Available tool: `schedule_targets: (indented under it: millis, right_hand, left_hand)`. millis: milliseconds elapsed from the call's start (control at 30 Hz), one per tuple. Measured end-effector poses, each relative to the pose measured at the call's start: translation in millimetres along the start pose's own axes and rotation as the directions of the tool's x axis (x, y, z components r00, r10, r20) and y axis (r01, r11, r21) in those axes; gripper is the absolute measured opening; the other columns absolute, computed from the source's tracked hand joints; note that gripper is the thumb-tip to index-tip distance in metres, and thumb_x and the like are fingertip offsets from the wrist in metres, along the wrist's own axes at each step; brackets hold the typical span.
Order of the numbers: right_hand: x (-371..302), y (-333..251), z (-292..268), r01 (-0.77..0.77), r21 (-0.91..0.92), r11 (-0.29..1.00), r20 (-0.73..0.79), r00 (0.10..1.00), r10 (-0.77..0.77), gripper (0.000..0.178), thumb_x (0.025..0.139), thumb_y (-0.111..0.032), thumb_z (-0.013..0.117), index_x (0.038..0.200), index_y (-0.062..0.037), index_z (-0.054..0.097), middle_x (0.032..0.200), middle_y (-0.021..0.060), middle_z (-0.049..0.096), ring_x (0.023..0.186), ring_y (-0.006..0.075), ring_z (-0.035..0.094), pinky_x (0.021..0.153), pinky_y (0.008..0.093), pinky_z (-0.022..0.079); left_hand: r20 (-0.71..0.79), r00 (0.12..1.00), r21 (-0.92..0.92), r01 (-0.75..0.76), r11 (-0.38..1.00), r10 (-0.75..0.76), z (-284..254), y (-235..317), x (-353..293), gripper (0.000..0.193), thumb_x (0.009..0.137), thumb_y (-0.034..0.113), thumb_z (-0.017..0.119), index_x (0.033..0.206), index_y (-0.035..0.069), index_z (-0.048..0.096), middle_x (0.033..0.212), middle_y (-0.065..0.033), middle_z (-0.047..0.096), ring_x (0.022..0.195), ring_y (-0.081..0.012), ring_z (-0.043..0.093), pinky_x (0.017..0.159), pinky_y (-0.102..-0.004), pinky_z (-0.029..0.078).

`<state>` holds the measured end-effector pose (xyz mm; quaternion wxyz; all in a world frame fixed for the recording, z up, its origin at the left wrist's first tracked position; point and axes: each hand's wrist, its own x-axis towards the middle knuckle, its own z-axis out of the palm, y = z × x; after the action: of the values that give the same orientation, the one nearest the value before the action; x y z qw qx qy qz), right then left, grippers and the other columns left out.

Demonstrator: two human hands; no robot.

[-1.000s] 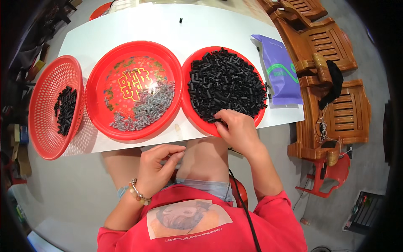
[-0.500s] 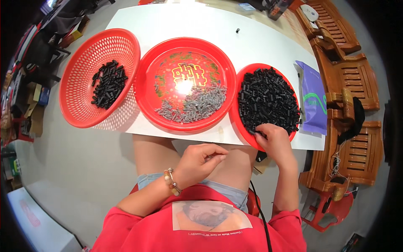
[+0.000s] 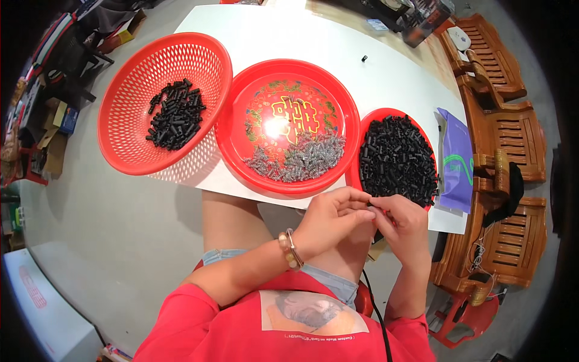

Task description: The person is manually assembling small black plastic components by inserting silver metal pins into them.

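Note:
My left hand (image 3: 333, 220) and my right hand (image 3: 403, 224) meet fingertip to fingertip just in front of the table edge. Between them a small black cylindrical piece (image 3: 370, 204) shows, pinched in my right fingers. My left fingers are closed; whatever they hold is hidden. Behind my right hand lies a red tray (image 3: 354, 175) heaped with black cylindrical pieces (image 3: 398, 157). Left of it, a round red tray (image 3: 289, 66) with a gold pattern holds a pile of small metal springs (image 3: 301, 160) along its near side.
A red mesh basket (image 3: 123, 90) at the left holds more black cylindrical pieces (image 3: 176, 117). One loose black piece (image 3: 364, 58) lies on the white tabletop (image 3: 241, 24) at the back. A purple bag (image 3: 456, 163) rests at the right edge, near wooden chairs (image 3: 512, 139).
My right hand has left the heap of black pieces with one between its fingers. My left hand has moved right and up to meet it. The whole view has shifted slightly.

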<state>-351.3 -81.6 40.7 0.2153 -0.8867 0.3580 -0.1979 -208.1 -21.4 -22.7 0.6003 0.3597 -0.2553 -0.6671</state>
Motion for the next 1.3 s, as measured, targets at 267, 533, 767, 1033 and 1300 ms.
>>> schedule_targets:
  millis: [267,533,767,1033,1300]
  right_hand:
    - [21,-18,36,0.067,0.189,0.98,0.007,0.998,-0.07,0.015,0.073,-0.002,0.068,0.088,-0.0022,0.066,0.071,0.009,0.062,0.059,0.02,0.061,0.052,0.0283,0.047]
    - [54,-41,67,-0.269,0.601,0.753,0.295,0.95,0.103,0.023,0.078,0.001,0.062,0.101,-0.0012,0.065,0.08,0.0049,0.065,0.062,0.0042,0.058,0.055,0.021,0.047]
    - [95,-28,96,-0.012,0.496,0.868,0.099,0.994,-0.043,0.018,0.082,0.001,0.06,0.098,-0.0027,0.067,0.081,0.0047,0.058,0.067,0.013,0.056,0.057,0.0267,0.044]
    - [114,-31,130,0.148,-0.013,0.989,0.08,0.986,-0.146,0.007,0.078,-0.012,0.064,0.081,-0.0061,0.067,0.077,0.0103,0.059,0.067,0.0295,0.062,0.058,0.0395,0.051]
    - [109,-28,130,0.218,-0.211,0.953,0.12,0.973,-0.196,0.008,0.077,-0.014,0.067,0.08,-0.0076,0.063,0.077,0.0065,0.059,0.064,0.0271,0.062,0.052,0.036,0.05]
  left_hand:
    - [-0.085,0.992,-0.155,0.08,0.985,-0.094,-41,23,-18,0.019,0.082,0.0,0.064,0.1,-0.001,0.06,0.093,-0.0082,0.066,0.083,-0.0102,0.062,0.076,-0.0227,0.052]
    - [-0.265,0.964,-0.176,-0.072,0.982,0.023,-88,46,-44,0.015,0.086,0.004,0.061,0.101,0.001,0.06,0.088,-0.0081,0.067,0.077,-0.013,0.065,0.07,-0.0235,0.053]
    - [-0.315,0.946,-0.354,-0.188,0.916,0.073,-121,62,-52,0.022,0.09,0.005,0.054,0.111,0.0,0.058,0.085,-0.0062,0.064,0.074,-0.0129,0.063,0.07,-0.0265,0.053]
    - [-0.26,0.966,-0.526,-0.142,0.839,0.0,-128,66,-51,0.025,0.09,0.006,0.052,0.114,-0.001,0.057,0.088,-0.0046,0.062,0.076,-0.0122,0.06,0.071,-0.0273,0.054]
    - [-0.275,0.961,-0.492,-0.15,0.857,0.01,-125,65,-49,0.024,0.091,0.006,0.053,0.113,0.001,0.058,0.088,-0.0038,0.062,0.077,-0.0114,0.06,0.072,-0.0273,0.054]
